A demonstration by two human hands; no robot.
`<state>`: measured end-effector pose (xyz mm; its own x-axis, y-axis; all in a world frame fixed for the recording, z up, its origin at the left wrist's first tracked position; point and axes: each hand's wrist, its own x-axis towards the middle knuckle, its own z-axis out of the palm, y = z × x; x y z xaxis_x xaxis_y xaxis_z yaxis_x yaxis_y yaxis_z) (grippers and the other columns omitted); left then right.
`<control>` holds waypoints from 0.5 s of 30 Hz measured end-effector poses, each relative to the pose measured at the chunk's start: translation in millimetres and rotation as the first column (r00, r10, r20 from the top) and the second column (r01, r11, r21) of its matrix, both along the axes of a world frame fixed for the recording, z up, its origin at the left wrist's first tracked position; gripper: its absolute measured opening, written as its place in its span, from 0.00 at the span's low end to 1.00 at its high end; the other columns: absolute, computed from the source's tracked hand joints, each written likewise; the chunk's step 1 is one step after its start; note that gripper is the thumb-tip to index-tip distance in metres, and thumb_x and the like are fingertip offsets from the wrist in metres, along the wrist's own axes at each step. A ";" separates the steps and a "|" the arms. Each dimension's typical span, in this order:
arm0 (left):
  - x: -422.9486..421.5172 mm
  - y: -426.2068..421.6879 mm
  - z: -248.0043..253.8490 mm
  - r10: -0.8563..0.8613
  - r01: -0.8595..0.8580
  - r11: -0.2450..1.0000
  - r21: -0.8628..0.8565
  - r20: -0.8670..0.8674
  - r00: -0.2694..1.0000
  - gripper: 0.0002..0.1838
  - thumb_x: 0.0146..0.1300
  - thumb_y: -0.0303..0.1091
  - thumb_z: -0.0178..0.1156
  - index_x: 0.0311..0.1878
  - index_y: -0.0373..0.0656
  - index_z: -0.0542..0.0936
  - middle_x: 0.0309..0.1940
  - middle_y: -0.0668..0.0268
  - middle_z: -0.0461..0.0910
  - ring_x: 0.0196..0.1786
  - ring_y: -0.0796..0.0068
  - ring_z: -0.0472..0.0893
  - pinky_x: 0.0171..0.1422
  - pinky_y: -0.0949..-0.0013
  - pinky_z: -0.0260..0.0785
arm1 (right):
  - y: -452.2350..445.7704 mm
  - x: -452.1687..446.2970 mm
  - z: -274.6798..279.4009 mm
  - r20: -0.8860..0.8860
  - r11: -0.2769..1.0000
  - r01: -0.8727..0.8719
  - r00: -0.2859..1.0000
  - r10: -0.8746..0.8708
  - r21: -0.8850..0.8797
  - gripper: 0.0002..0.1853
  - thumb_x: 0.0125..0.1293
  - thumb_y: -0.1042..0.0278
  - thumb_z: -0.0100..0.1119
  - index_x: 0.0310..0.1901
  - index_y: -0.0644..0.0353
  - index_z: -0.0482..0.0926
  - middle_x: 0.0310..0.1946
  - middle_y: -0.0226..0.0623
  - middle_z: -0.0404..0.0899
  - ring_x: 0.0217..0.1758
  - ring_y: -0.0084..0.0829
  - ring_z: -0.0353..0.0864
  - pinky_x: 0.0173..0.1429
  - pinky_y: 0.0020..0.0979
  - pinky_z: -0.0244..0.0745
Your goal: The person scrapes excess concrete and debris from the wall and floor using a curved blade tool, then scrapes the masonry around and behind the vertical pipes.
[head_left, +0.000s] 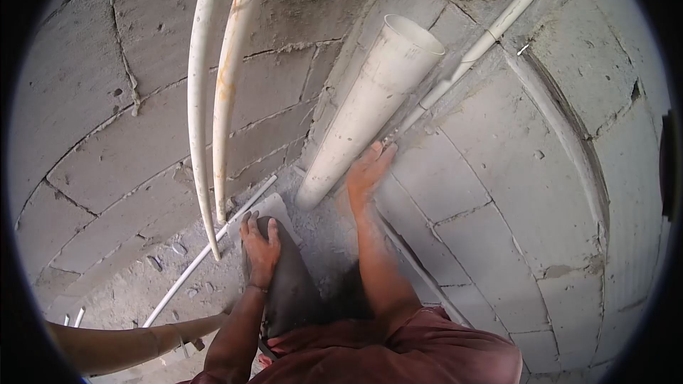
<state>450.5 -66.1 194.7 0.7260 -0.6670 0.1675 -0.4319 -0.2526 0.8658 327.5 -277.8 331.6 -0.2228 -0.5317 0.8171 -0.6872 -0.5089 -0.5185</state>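
Note:
My left hand rests on my bent knee with its fingers apart. Just beyond that knee lies a pale flat board, partly hidden by hand and leg. My right hand reaches up along the right block wall, its fingers stretched toward the lower end of a thin white pipe; the fingertips seem to touch it. Left of this hand a wide white pipe leans in the corner, its open end up. Anything small under the right fingertips cannot be made out.
Two curved white pipes rise from the floor on the left. A thin white rod lies across the rubble-strewn floor. Another person's arm enters at lower left. A channel is cut in the right wall.

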 end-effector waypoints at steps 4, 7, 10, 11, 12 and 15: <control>3.9 -6.4 11.6 -0.010 0.010 1.000 0.014 0.010 1.000 0.28 0.72 0.40 0.62 0.66 0.30 0.73 0.67 0.38 0.69 0.71 0.35 0.66 0.77 0.43 0.58 | 4.3 -4.3 3.7 0.144 0.876 -0.108 0.989 0.045 0.471 0.23 0.81 0.61 0.48 0.58 0.80 0.69 0.46 0.72 0.79 0.50 0.70 0.80 0.52 0.55 0.74; 0.4 2.8 9.5 -0.021 0.021 1.000 0.016 -0.005 1.000 0.27 0.72 0.40 0.62 0.66 0.29 0.73 0.67 0.37 0.69 0.71 0.36 0.66 0.77 0.44 0.59 | 25.8 -4.6 -67.2 0.186 0.912 -0.128 0.981 0.058 0.391 0.23 0.81 0.63 0.47 0.59 0.81 0.69 0.46 0.73 0.79 0.50 0.71 0.79 0.52 0.55 0.74; 1.8 4.0 4.2 -0.005 0.005 1.000 0.000 -0.008 1.000 0.27 0.72 0.40 0.62 0.65 0.28 0.73 0.67 0.36 0.69 0.71 0.36 0.66 0.77 0.44 0.59 | 16.3 -3.4 -49.9 0.218 0.926 -0.137 0.974 0.062 0.351 0.23 0.81 0.62 0.47 0.59 0.81 0.69 0.44 0.73 0.79 0.51 0.71 0.79 0.52 0.55 0.73; 1.0 4.5 4.0 -0.003 0.003 1.000 -0.003 -0.014 1.000 0.28 0.72 0.41 0.62 0.65 0.28 0.73 0.66 0.36 0.69 0.71 0.37 0.66 0.77 0.44 0.59 | 6.4 -5.8 -27.1 0.202 0.942 -0.131 0.977 0.069 0.311 0.22 0.82 0.60 0.45 0.55 0.78 0.70 0.42 0.71 0.78 0.47 0.69 0.78 0.50 0.54 0.72; -0.9 5.4 7.6 -0.019 0.019 1.000 -0.011 -0.006 1.000 0.28 0.72 0.41 0.62 0.65 0.28 0.73 0.66 0.36 0.69 0.71 0.37 0.66 0.77 0.44 0.59 | 4.1 -8.2 -6.5 0.186 0.955 -0.123 0.980 0.074 0.271 0.22 0.83 0.58 0.44 0.52 0.75 0.72 0.39 0.68 0.77 0.44 0.66 0.78 0.48 0.54 0.70; -1.0 4.6 8.7 -0.014 0.014 1.000 0.014 0.005 1.000 0.28 0.72 0.41 0.62 0.65 0.27 0.73 0.66 0.37 0.70 0.70 0.37 0.67 0.76 0.45 0.59 | 5.5 -5.5 14.2 0.155 0.944 -0.086 0.987 0.037 0.320 0.23 0.80 0.59 0.49 0.55 0.80 0.70 0.43 0.73 0.79 0.48 0.71 0.79 0.52 0.57 0.72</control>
